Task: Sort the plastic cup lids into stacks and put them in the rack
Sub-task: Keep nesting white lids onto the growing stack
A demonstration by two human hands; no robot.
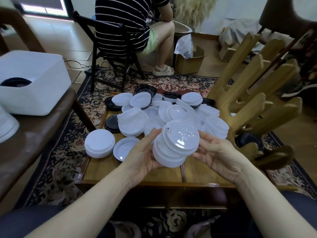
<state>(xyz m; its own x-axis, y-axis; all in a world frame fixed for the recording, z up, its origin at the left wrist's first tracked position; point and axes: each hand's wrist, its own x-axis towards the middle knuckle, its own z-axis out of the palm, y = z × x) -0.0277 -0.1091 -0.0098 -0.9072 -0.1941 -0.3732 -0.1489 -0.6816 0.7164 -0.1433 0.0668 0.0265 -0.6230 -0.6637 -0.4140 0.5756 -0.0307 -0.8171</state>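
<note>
Lids, white plastic, in a held stack [175, 146] at centre frame, raised above the near part of the wooden desk [133, 170]. Going left to right: white bin [34, 79] sits on a brown bench at far left, something dark showing inside it. Next, on the desk's left side, a short white lid stack [99, 143] lies flat, with a single white lid [126, 148] just beside it on the right. Left hand [145, 157] grips the held stack from the left, fingers [152, 134] curled round its side, thumb side underneath, not fully visible. Held stack tilted, top lid facing the camera, small hole near its upper left edge. Right hand [221, 157] cups the stack's right side, fingers lightly curled and touching the rim; palm faces up and left. Behind the hands, loose pile of lids [171, 110] spreads across the far half of the desk, mostly white, jumbled and overlapping. Black lids [112, 123] sit at the pile's left edge and more at its far side. Right of the pile, wooden rack [253, 103] stands on the desk's right edge, tilted slots pointing up and right, a black lid stack [248, 140] in its lowest near slot. Second person seated on a dark chair [109, 54] in the background, back turned. Patterned rug [56, 162] under the desk.
</note>
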